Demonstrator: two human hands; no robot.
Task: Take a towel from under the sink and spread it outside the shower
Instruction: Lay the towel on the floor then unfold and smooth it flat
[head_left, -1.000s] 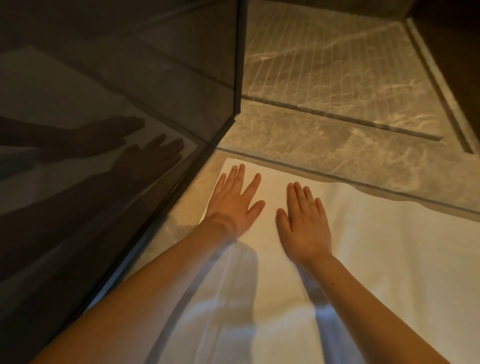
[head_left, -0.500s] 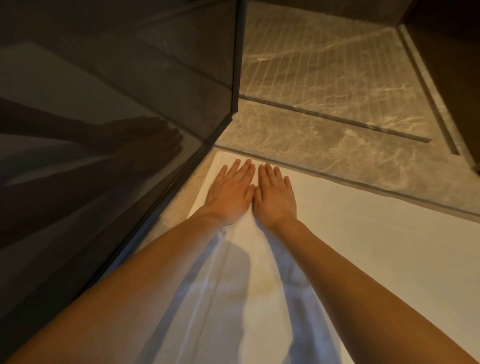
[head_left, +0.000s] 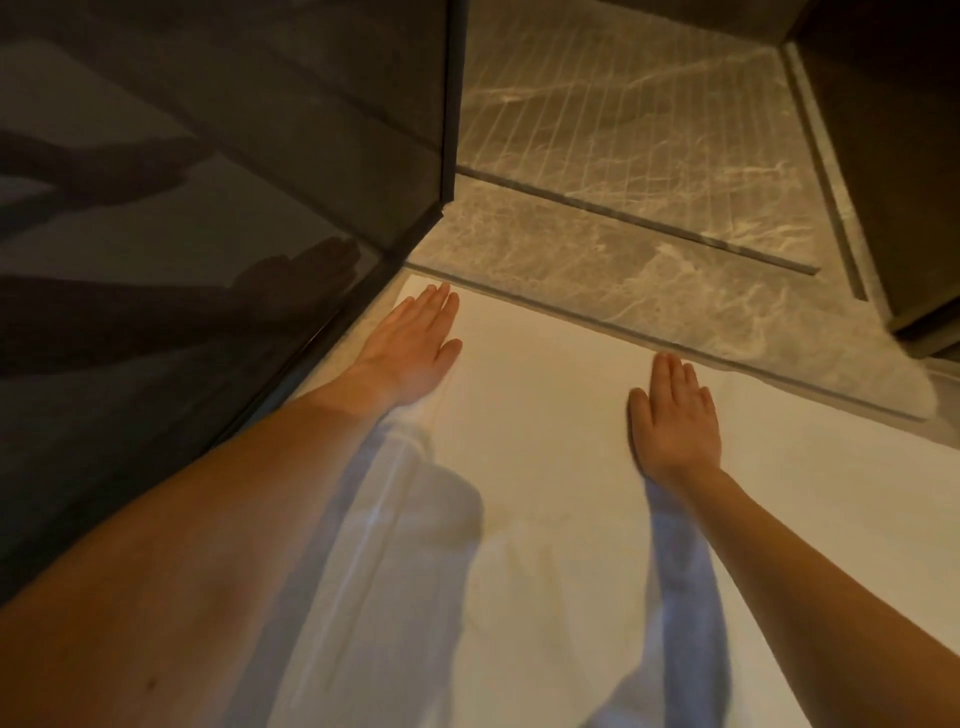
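Note:
A white towel (head_left: 540, 426) lies flat on the floor just outside the shower's marble threshold (head_left: 597, 260). My left hand (head_left: 415, 348) presses palm down on the towel's far left corner, beside the dark glass panel. Farther right, my right hand (head_left: 675, 421) rests flat on the towel near its far edge. Both hands have fingers straight and together and hold nothing. The towel's near part is shaded by my forearms.
A dark glass shower panel (head_left: 208, 234) stands along the left and reflects my arms. Beyond the threshold lies the grooved marble shower floor (head_left: 649, 119). A dark wall or cabinet (head_left: 893, 156) rises at the right.
My hands were together at the towel's far left corner half a second ago; now they have slid apart, the right hand sweeping rightward along the far edge. The towel lies smoother.

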